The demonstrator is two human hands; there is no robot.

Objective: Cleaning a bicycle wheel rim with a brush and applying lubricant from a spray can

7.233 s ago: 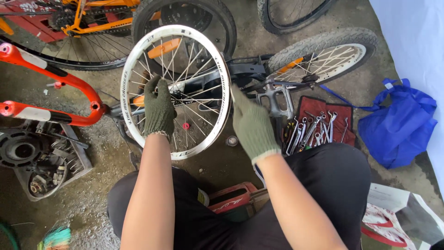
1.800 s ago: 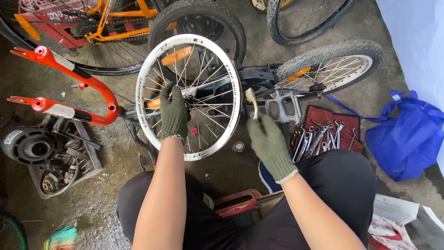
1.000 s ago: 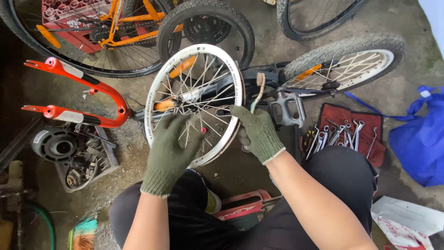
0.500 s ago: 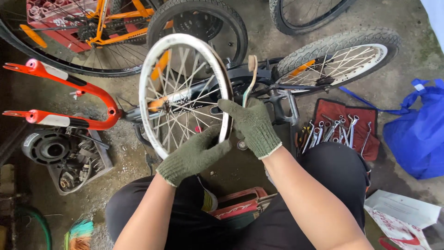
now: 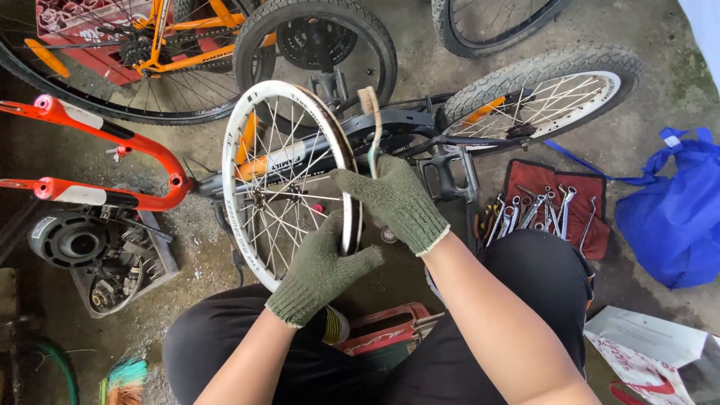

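Note:
A white spoked bicycle rim [image 5: 247, 127] without a tyre stands tilted on edge in front of my knees. My left hand [image 5: 321, 270], in a green knit glove, grips the rim's lower right edge. In its own green glove, my right hand [image 5: 394, 199] holds a toothbrush [image 5: 370, 120] with the bristle end up, against the rim's right side.
A black bike frame with a tyred wheel [image 5: 540, 94] lies behind the rim. A red wrench roll [image 5: 551, 206] and a blue bag [image 5: 675, 217] are at the right. An orange fork [image 5: 97, 161] and a crate of parts [image 5: 105, 262] sit left. More bikes stand behind.
The rim has turned from facing me to nearly edge-on. My left hand slid from the hub area down to the lower rim edge. My right hand raised the brush to the rim.

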